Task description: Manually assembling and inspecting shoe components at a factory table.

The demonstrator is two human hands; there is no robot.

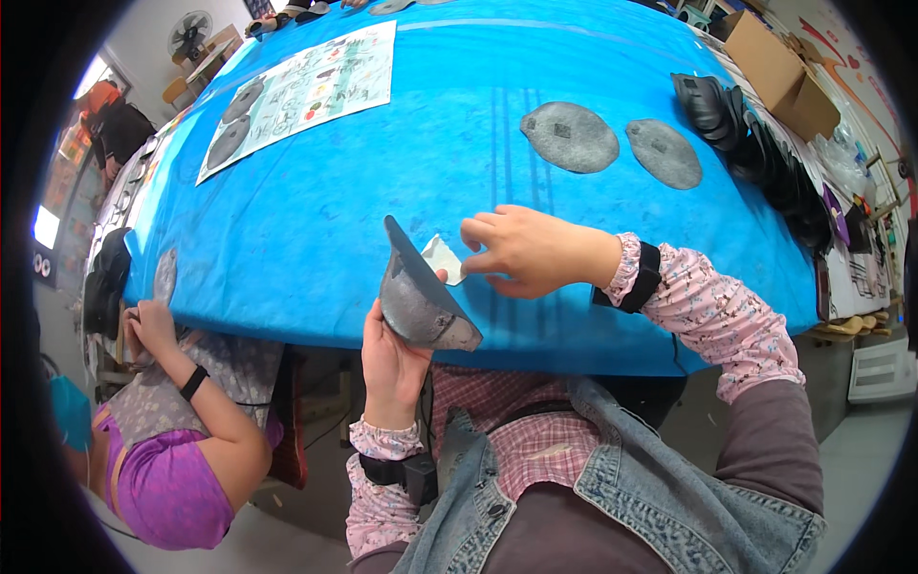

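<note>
My left hand [394,368] is closed around a grey cup-shaped piece [416,301], which is tilted, with a pointed upper end and a paler patch at its lower right. Against its inner side, by my left thumb tip, is a small white paper-like piece [443,258]. Coming in from the right, my right hand [540,251] has curled fingers, with the fingertips at the white piece's edge. Beyond it on the table lie a large grey oval piece [583,139] and a smaller grey oval piece [664,151], each with a dark square patch.
A blue cloth [440,163] covers the table. A printed sheet [316,91] lies far left, with two grey ovals on it. Stacked black curved pieces [755,148] line the right edge, near a cardboard box [779,77]. At left, a person in purple [172,478] works at the table's near edge.
</note>
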